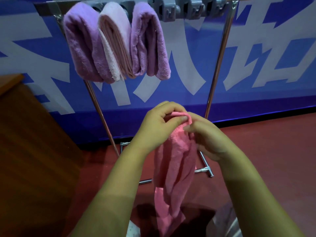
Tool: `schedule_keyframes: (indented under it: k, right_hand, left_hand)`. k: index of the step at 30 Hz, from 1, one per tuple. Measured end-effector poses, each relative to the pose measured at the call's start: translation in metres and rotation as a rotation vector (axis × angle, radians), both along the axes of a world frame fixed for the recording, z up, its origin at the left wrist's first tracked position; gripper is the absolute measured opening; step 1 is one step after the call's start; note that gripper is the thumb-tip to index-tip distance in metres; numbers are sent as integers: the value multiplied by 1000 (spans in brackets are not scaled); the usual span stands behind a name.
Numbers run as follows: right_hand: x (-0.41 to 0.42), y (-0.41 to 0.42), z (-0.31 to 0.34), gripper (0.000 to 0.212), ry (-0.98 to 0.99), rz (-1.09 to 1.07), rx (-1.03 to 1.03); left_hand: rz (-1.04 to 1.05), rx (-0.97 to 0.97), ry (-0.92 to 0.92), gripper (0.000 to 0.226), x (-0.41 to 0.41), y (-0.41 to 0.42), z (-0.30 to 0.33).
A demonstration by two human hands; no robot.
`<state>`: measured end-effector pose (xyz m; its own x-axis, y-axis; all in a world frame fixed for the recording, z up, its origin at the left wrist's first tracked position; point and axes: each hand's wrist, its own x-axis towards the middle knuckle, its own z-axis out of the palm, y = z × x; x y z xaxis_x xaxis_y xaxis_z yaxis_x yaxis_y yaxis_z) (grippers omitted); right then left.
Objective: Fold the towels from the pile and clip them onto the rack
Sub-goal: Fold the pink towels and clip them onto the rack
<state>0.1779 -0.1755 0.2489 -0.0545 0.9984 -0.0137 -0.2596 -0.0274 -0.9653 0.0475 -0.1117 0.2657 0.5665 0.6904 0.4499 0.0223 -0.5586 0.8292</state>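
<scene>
Hands both pinch the top fold of the pink towel, which hangs below the rack. Square its edges, then lift it to a free clip.

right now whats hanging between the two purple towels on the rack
A light pink folded towel hangs between the left purple towel and the right purple towel, pressed against both, as the head view shows.

A blue wall banner with large white characters fills the upper part of the frame. Below it, a dark red floor spreads across the lower right. A brown wooden desk occupies the left edge.
</scene>
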Motion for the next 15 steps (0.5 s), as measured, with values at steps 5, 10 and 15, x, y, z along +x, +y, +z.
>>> schedule_keyframes:
  k: [5, 10, 15]
  right_hand:
    - [-8, 3, -1, 12, -237, -229, -30]
    - [-9, 4, 13, 17, -42, -291, -13]
    - [-10, 5, 22, 24, 47, -329, 19]
  left_hand:
    - [-20, -362, -86, 29, -4, 0, -9]
    - [-205, -480, 206, 67, -21, 4, -53]
    - [-269, -553, 340, 29, -21, 0, -92]
